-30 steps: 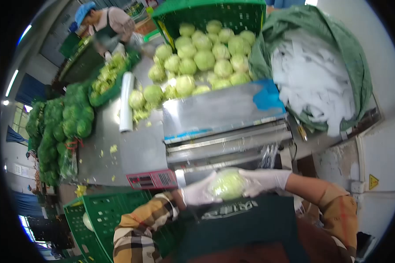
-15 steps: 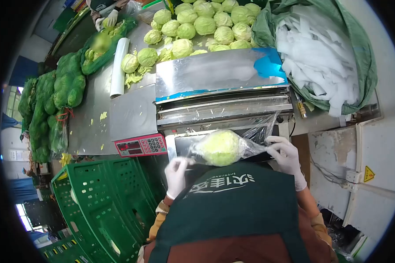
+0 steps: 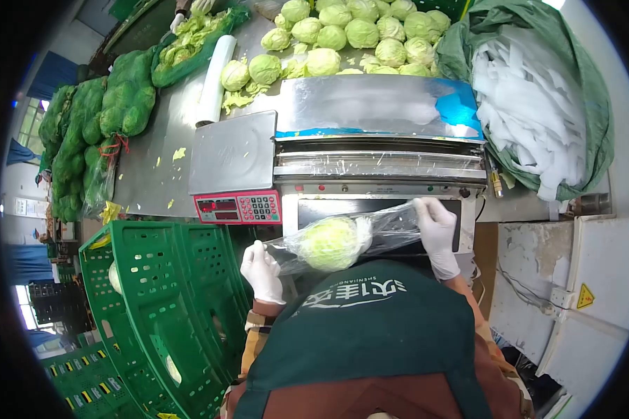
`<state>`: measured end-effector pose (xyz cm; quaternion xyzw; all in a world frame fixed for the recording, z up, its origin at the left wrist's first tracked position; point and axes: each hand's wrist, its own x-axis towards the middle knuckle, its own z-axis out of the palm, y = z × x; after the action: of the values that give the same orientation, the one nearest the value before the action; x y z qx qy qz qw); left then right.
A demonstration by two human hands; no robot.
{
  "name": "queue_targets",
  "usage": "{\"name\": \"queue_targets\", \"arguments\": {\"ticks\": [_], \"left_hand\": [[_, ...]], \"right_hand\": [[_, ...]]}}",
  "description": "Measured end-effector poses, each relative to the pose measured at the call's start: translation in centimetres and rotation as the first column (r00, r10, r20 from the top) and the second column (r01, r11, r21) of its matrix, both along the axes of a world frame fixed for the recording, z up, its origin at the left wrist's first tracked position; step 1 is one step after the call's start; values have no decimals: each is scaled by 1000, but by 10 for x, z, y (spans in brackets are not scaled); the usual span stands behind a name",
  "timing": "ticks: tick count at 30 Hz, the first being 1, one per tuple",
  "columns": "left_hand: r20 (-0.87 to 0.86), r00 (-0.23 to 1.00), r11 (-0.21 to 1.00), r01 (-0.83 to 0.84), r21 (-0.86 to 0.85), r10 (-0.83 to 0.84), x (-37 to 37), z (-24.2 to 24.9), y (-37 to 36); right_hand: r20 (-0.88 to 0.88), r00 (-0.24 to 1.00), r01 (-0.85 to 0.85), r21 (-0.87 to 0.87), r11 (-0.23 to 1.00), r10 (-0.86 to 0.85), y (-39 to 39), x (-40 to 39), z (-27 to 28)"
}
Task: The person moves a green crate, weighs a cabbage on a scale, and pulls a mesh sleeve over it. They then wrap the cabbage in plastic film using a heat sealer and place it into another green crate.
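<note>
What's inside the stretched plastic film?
One pale green cabbage, visible through the clear film. Its underside is hidden, so I can't tell what's down there.

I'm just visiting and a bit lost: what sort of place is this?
Probably a vegetable packing room: loose cabbages lie piled on a metal worktop, a digital scale stands beside a film-wrapping machine, and green crates wait below.

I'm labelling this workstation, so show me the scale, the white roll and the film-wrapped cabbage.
Scale (image 3: 234,152): head view, on its flat metal plate.
White roll (image 3: 218,80): head view, midway along its side.
Film-wrapped cabbage (image 3: 328,243): head view, on its rounded upper surface.
</note>
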<state>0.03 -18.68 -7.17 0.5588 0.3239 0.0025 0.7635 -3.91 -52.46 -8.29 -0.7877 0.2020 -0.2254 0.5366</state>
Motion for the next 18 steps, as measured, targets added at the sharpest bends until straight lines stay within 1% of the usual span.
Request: {"name": "queue_targets", "arguments": {"ticks": [1,3,4,5,6,7,9,10,11,12,13,14,15,16,17,18], "left_hand": [[-26,1000,1000,-10,21,10,-1,-18,9],[-74,997,986,-19,163,31,7,-46,4],[-10,1000,945,-10,328,14,15,-80,11],[141,978,736,17,677,-152,23,-103,13],[160,967,700,28,714,-201,32,-100,4],[176,952,662,35,749,-249,40,-98,-7],[69,942,634,167,755,-330,47,-94,-17],[129,937,577,87,812,-324,48,-102,-18],[133,940,577,78,813,-314,48,-108,-18],[147,932,525,52,849,-331,48,-113,-17],[163,924,471,22,882,-347,49,-116,-14],[82,935,482,101,871,-344,50,-112,-12],[88,939,481,89,872,-333,49,-108,-11],[164,928,737,148,659,-333,48,-104,-11],[238,921,905,208,370,-309,48,-91,-13],[174,891,888,364,282,-420,51,-76,-11]], "right_hand": [[-21,999,-27,25,999,28,7,5,-13],[-25,992,-126,-102,987,124,13,16,-28],[-17,987,-157,-229,961,157,19,24,-30],[-12,982,-182,-353,918,191,26,33,-32],[-98,967,-253,-459,851,235,32,41,-35],[-122,944,-318,-575,754,305,40,49,-37],[-177,870,-429,-731,531,459,66,66,-47],[-134,844,-444,-717,537,519,84,73,-52],[-87,812,-461,-703,542,577,102,80,-54],[-131,833,-475,-667,574,538,119,83,-53],[-122,827,-476,-670,570,548,127,87,-50],[18,757,-548,-528,649,653,134,92,-44],[172,676,-629,-370,683,716,138,95,-37],[202,606,-680,-370,633,769,138,97,-30],[207,597,-684,-374,627,775,139,100,-19],[268,518,-711,-393,584,812,139,98,-4]]}}
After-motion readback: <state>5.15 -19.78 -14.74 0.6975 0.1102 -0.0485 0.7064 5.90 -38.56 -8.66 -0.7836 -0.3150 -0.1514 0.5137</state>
